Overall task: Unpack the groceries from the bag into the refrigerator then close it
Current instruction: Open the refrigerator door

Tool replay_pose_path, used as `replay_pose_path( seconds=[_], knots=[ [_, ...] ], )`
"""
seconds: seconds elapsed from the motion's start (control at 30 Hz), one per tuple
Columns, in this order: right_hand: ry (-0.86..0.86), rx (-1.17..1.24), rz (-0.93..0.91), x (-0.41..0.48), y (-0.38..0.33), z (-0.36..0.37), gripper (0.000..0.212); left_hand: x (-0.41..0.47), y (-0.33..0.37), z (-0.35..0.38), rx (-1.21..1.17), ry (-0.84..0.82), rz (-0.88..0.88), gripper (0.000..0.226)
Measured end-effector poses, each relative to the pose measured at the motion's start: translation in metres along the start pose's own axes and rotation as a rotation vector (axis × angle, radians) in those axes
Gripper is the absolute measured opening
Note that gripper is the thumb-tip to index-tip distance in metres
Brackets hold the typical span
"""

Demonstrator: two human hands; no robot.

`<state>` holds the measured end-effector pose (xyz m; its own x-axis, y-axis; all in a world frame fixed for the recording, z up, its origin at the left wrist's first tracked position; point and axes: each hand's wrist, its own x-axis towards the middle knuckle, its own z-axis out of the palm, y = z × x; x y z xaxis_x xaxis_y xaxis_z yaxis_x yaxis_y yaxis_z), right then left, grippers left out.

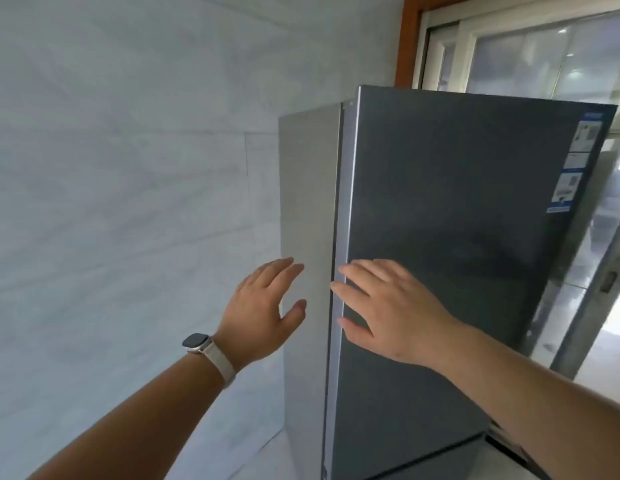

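A tall grey refrigerator (457, 220) fills the right half of the view, its dark upper door shut against the lighter silver side panel (310, 188). My right hand (388, 306) lies flat on the door near its left edge, fingers spread and fingertips at the door's edge strip. My left hand (263, 306), a watch on its wrist, hovers open in front of the side panel, holding nothing. No bag or groceries are in view.
A pale marbled wall (128, 202) runs along the left, close to the refrigerator's side. Behind and right of the refrigerator are a wooden frame (405, 39) and glass sliding doors (544, 53). Blue label stickers (575, 161) sit on the door's upper right.
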<state>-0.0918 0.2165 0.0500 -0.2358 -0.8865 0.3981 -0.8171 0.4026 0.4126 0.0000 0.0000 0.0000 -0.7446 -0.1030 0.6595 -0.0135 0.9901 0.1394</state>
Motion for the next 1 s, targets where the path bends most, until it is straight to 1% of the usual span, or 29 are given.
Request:
replay_pose_path(
  seconds=[0.07, 0.17, 0.3, 0.4, 0.5, 0.6, 0.67, 0.77, 0.9, 1.0],
  knots=[
    [-0.009, -0.006, -0.001, 0.014, 0.006, -0.003, 0.045, 0.014, -0.006, 0.003, -0.024, -0.003, 0.011, 0.060],
    [0.038, -0.072, -0.043, 0.034, 0.014, 0.000, 0.043, 0.037, -0.021, 0.016, -0.060, 0.023, 0.033, 0.060],
    [0.103, -0.160, -0.058, 0.055, 0.022, -0.002, 0.041, 0.071, -0.039, 0.042, -0.155, 0.067, 0.112, 0.059],
    [0.115, -0.256, -0.045, 0.072, 0.026, -0.001, 0.037, 0.100, -0.047, 0.069, -0.259, 0.081, 0.168, 0.061],
    [0.083, -0.340, 0.030, 0.088, 0.031, -0.003, 0.038, 0.126, -0.049, 0.091, -0.389, 0.124, 0.248, 0.066],
    [0.075, -0.454, 0.112, 0.102, 0.032, -0.005, 0.036, 0.148, -0.053, 0.108, -0.514, 0.203, 0.331, 0.063],
    [0.055, -0.522, 0.146, 0.111, 0.029, 0.001, 0.035, 0.160, -0.058, 0.119, -0.578, 0.248, 0.400, 0.064],
    [-0.028, -0.606, 0.186, 0.120, 0.025, 0.006, 0.035, 0.168, -0.058, 0.135, -0.648, 0.328, 0.471, 0.067],
    [-0.169, -0.679, 0.221, 0.125, 0.020, 0.010, 0.036, 0.173, -0.053, 0.153, -0.703, 0.434, 0.494, 0.067],
    [-0.213, -0.728, 0.239, 0.127, 0.018, 0.012, 0.040, 0.177, -0.050, 0.163, -0.711, 0.489, 0.501, 0.063]
  ],
)
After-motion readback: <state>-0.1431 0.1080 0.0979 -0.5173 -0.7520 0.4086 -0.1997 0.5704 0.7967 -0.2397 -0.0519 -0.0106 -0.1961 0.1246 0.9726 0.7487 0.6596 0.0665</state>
